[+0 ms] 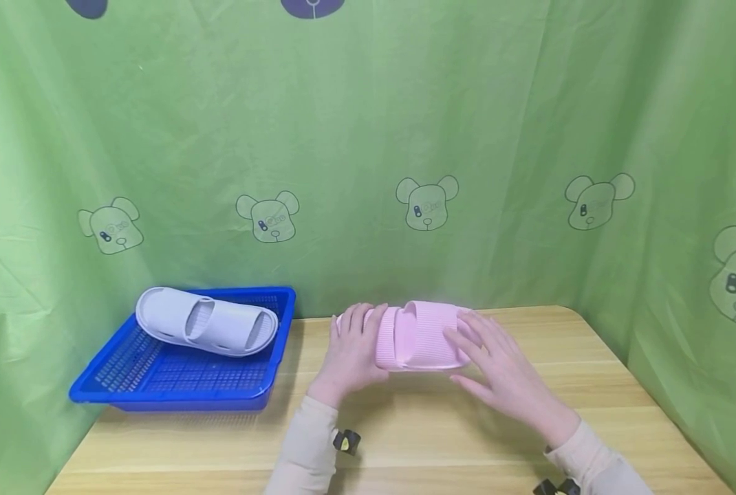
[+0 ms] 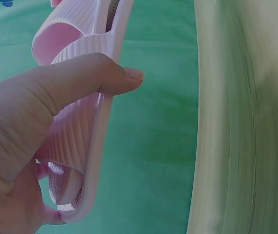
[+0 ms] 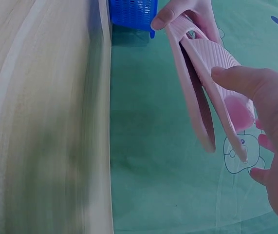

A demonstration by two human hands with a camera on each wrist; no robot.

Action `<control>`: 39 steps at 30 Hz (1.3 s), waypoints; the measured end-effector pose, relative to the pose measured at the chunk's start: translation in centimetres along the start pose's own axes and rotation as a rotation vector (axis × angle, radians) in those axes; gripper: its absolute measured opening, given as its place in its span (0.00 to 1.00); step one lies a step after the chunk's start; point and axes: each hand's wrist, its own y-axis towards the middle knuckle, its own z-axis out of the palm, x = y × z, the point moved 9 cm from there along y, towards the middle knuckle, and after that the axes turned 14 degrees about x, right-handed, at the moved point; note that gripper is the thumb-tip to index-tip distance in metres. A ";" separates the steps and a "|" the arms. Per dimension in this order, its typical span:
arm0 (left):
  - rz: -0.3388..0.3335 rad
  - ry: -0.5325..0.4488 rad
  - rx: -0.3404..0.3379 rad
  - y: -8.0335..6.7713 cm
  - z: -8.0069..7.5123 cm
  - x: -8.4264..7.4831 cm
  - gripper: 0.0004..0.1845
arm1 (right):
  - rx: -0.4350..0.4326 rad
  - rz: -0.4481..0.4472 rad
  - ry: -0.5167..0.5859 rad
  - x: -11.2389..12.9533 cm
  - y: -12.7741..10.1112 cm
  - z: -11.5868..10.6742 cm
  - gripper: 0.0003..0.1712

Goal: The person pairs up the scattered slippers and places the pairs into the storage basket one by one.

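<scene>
A pair of pink ribbed slippers (image 1: 430, 340) is held above the table, one fitted partly into the other. My left hand (image 1: 351, 354) grips their left end, its thumb (image 2: 100, 75) across the ribbed strap. In the right wrist view, the two soles (image 3: 190, 97) spread apart at the end away from that hand. My right hand (image 1: 507, 371) is at the slippers' right end with fingers spread and loosely bent. Its thumb (image 3: 241, 80) lies in front of the upper slipper; whether it touches cannot be told. To the left, pale lavender slippers (image 1: 170, 313) rest in a blue basket (image 1: 176, 399).
The blue basket stands at the left end of the wooden table (image 1: 430, 440), slippers leaning on its back rim. A green curtain (image 1: 355, 137) with bear faces hangs behind the table and along both sides.
</scene>
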 end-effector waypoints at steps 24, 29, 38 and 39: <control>-0.063 -0.086 -0.045 -0.8 -1.8 2.7 0.62 | -0.049 -0.071 0.000 0.9 0.1 -0.4 0.32; -0.071 -0.074 -0.062 -1.0 -2.2 3.1 0.62 | -0.021 -0.053 0.003 1.0 0.1 -0.2 0.32; -0.074 -0.051 -0.136 -1.6 -3.3 3.9 0.62 | 0.021 -0.036 0.008 1.1 0.2 0.3 0.36; -0.075 -0.051 -0.142 -1.7 -3.4 4.0 0.62 | 0.024 -0.035 0.010 1.1 0.2 0.3 0.36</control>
